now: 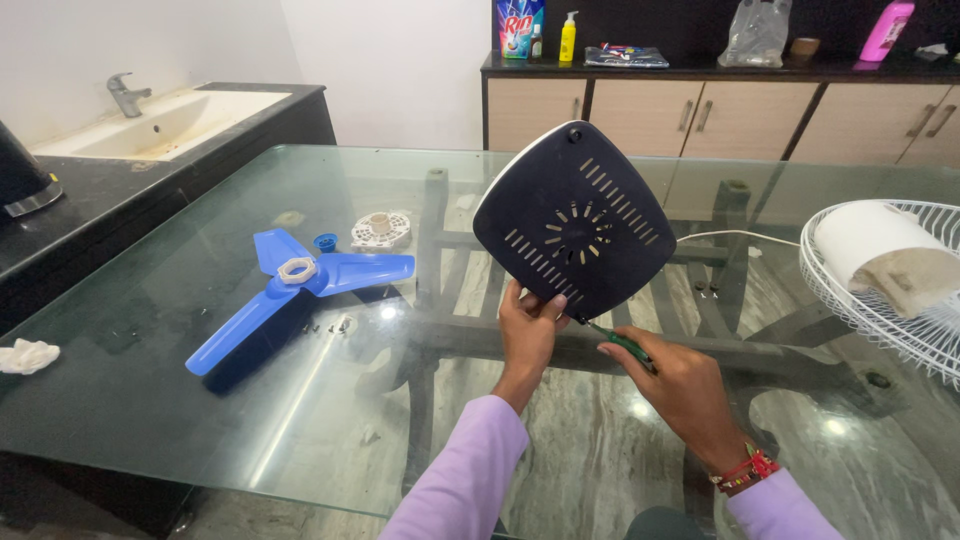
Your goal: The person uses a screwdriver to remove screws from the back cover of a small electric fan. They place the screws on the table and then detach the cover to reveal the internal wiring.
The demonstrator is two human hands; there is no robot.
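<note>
My left hand (527, 335) grips the lower edge of a dark, rounded-triangular fan base plate (575, 222) with vent slots, holding it upright above the glass table (200, 400). In my right hand (680, 390) is a green-handled screwdriver (622, 343), its tip touching the plate's bottom corner. A blue three-blade fan propeller (300, 290) with a white nut on its hub lies flat on the glass to the left. Small screws (330, 326) lie beside it.
A white fan grille with motor housing (890, 275) juts in at the right edge. A white round part (381, 230) and blue cap (325, 241) sit behind the propeller. A sink counter (150, 125) stands left; cabinets with bottles (700, 100) behind. A crumpled white cloth (27, 355) lies at left.
</note>
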